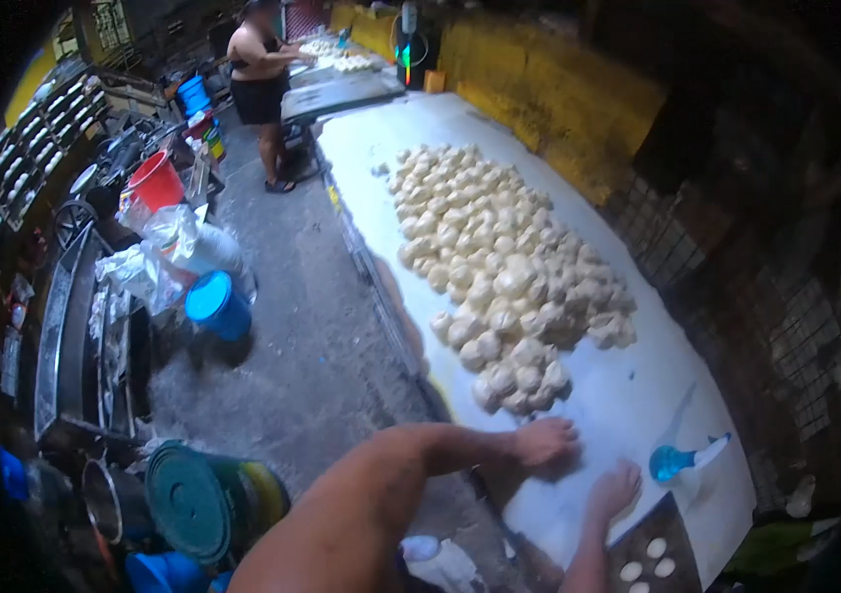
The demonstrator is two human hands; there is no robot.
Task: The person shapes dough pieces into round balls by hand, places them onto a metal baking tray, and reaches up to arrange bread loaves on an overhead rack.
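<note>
My left hand [547,445] is palm down on the white table [628,415], fingers curled and pressed together, just below a large pile of pale dough balls [500,262]. To its right, my right hand [618,486] is cupped low over the same surface, its fingers also together. Whatever lies under either palm is hidden. Several round dough pieces [657,548] sit on a dark tray [672,514] beside my right wrist. A blue and clear scoop-like object [671,463] rests on the table to the right of my right hand.
Another person [260,69] stands at a farther table [341,94] with dough on it. Left on the floor are a red bucket [156,182], a blue lidded bucket [218,304], a green lidded drum [193,502] and metal troughs [70,326]. A yellow wall [549,89] runs behind the table.
</note>
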